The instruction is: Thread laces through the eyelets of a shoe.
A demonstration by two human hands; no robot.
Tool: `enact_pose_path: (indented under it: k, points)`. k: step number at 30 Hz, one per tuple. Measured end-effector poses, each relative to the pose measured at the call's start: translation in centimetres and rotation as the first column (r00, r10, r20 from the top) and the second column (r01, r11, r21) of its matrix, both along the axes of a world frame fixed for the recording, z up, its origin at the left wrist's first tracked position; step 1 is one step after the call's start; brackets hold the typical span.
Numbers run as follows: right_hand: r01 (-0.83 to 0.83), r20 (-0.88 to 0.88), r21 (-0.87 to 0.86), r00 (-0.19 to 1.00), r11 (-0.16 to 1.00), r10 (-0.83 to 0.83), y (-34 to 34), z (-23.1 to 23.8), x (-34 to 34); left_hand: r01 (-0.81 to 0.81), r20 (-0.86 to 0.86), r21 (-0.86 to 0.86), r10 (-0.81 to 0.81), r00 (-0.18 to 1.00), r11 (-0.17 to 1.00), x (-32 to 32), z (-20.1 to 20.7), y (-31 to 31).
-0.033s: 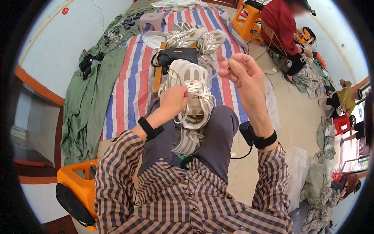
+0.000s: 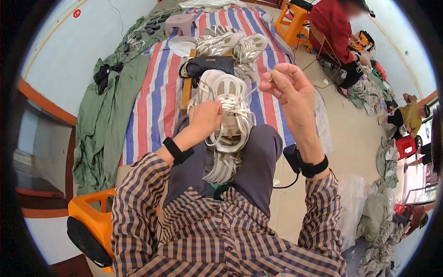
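A pale beige-and-white sneaker with loose white laces lies between my knees, on top of more shoes. My left hand is closed with curled fingers against the sneaker's left side, by the laces; whatever its fingertips hold is hidden. Raised to the right of the shoe, my right hand pinches the end of a white shoelace between thumb and forefinger. The lace stretches from there down to the sneaker's eyelets. Both wrists carry black straps.
More sneakers and a black pouch lie ahead on a striped sheet. An orange stool stands at my left. Green cloth spreads along the left. A person in red sits far right, near bundles of shoe parts.
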State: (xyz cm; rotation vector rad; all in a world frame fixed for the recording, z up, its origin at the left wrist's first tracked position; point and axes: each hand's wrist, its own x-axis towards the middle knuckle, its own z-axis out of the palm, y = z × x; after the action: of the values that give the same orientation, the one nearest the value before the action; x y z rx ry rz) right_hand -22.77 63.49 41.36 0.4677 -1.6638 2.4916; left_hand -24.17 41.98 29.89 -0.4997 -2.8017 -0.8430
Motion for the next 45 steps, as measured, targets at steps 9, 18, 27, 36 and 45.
enact_pose_path:
  k: [9, 18, 27, 36, 45]
  points:
    - [0.05, -0.029, 0.077, 0.998, 0.996, -0.048, -0.4, -0.3, 0.6, 0.055, 0.0, -0.23, -0.057, 0.998, 0.972, -1.5, 0.1, 2.1]
    - [0.488, -0.539, 0.841, 0.789, 0.232, 0.296, -2.3, -9.2, 2.8, 0.066, -0.058, 0.039, -0.064, 0.996, 0.997, -0.2, -0.8, 0.9]
    - [0.501, -0.443, 0.798, 0.864, -0.334, 0.238, -4.0, -11.2, 3.1, -0.029, -0.056, 0.11, 0.036, 0.998, 0.994, -0.5, -2.4, 2.2]
    - [0.278, -0.285, 0.958, 0.952, 0.073, 0.108, -2.7, -12.8, 1.4, -0.045, -0.167, 0.27, 0.093, 0.981, 0.962, -1.0, -3.6, 2.2]
    - [0.176, -0.19, 0.977, 0.975, 0.121, 0.115, -2.4, -12.5, -1.4, -0.051, -0.108, 0.194, 0.073, 0.992, 0.98, -0.4, -2.8, 2.8]
